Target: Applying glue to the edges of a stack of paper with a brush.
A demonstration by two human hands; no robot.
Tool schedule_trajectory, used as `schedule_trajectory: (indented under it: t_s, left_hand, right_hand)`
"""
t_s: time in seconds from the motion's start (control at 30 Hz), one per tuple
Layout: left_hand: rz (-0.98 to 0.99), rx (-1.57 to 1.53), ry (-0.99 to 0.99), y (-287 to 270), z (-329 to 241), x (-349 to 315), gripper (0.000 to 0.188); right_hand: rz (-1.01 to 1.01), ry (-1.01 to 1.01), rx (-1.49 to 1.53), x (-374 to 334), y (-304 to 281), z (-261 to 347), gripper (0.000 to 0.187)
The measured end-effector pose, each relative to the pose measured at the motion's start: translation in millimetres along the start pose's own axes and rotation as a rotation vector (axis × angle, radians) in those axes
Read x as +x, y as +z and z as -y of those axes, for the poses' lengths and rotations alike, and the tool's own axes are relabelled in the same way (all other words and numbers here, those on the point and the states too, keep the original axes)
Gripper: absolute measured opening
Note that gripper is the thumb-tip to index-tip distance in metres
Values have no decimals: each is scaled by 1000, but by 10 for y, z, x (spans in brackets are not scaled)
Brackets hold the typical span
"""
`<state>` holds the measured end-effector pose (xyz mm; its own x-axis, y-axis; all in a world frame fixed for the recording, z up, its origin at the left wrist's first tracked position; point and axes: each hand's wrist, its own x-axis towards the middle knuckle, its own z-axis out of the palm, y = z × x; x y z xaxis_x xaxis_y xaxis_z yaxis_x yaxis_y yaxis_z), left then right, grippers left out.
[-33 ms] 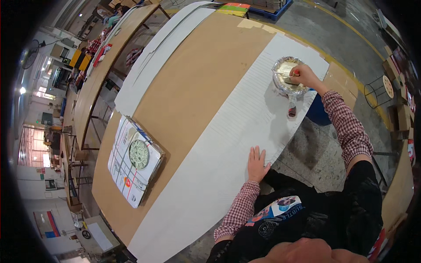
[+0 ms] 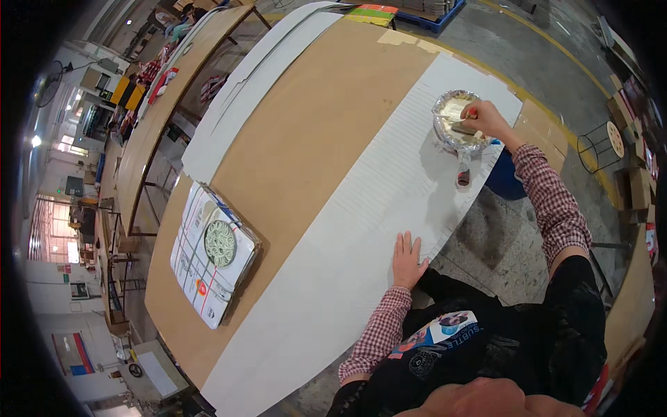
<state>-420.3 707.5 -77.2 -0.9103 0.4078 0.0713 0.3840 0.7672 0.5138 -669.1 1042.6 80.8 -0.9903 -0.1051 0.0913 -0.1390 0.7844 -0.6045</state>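
Observation:
Over a foil-wrapped pan at the far right of the table, my right hand is closed round a small flat brush with a reddish end. The brush's lower end dips into cream-white paste inside the pan. The pan's wrapped handle points toward me, and nobody holds it. My left hand lies flat, fingers stretched, on the white corrugated sheet by the near edge of the table.
A tied bundle of flat printed packaging lies at the left on brown board. White sheets are piled along the far side. Below the table's right edge stands a blue bin. Farther right is a wire-frame stool.
My right hand and the brush have shifted very slightly within the pan. My left hand stays in the same place.

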Motion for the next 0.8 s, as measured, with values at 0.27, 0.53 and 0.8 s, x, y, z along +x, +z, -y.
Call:
schedule_trajectory:
  t_s: [0.27, 0.53, 0.8]
  left_hand:
    - [66, -7, 27, -11, 57, -68, 69]
    - [56, -6, 51, 51, 83, -76, 71]
    - [39, 154, -15, 89, 37, -164, 70]
  right_hand:
    - [13, 36, 26, 51, -414, 228, 11]
    - [-74, 18, -5, 115, -495, 164, 15]
    - [-124, -292, -77, -26, -9, 84, 15]
